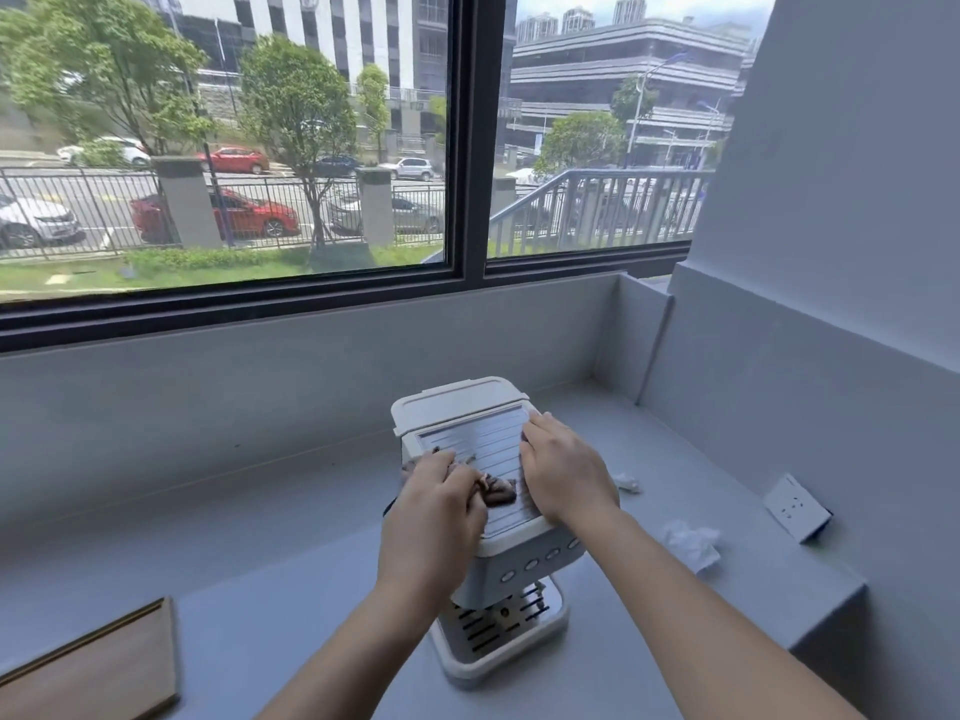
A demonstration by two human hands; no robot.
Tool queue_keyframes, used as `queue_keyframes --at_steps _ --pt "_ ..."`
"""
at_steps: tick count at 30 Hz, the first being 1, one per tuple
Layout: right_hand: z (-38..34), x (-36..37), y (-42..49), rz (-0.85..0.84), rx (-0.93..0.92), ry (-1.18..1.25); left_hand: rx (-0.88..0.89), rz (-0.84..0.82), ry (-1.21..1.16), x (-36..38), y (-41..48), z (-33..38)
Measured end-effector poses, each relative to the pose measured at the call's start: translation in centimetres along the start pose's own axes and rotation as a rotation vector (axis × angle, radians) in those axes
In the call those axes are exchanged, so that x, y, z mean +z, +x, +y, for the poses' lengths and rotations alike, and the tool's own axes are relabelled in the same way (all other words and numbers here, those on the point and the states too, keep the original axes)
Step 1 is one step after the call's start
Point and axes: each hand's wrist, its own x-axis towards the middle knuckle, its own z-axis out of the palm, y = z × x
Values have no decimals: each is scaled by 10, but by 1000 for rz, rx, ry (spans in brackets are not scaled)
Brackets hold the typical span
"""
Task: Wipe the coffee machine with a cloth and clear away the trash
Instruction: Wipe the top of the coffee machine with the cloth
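The left hand (441,491) bunches the soft, limp cloth (496,490); the right hand (563,467) lies flat, steadying the rigid coffee machine (498,558).

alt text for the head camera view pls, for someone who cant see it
A person's left hand presses a dark cloth on the ribbed top of a white coffee machine, while the right hand rests flat on its right side. The machine stands on a grey counter under a window, with crumpled white tissues lying to its right.
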Motion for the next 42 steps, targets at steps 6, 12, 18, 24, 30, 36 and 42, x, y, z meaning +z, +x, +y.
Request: queue_keyframes --at_steps 6,12,18,24,30,36,42 --pt "-6 -6 -6 221 45 159 103 -52 208 -6 -23 26" --pt "3 -10 -7 319 115 393 155 -127 470 -2 -21 38" --pt "21 -40 -16 75 213 1036 163 -168 518 -1 -1 64" --pt "42 -62 -49 -167 -79 1323 -265 -21 -335 13 17 110" --pt "53 -54 -54 -73 -364 927 -711 -245 -1682 23 24 133" --pt "51 -32 -26 4 -397 642 -412 -37 -514 8 14 68" --pt "38 -24 29 10 -224 494 -81 95 156 20 7 15"
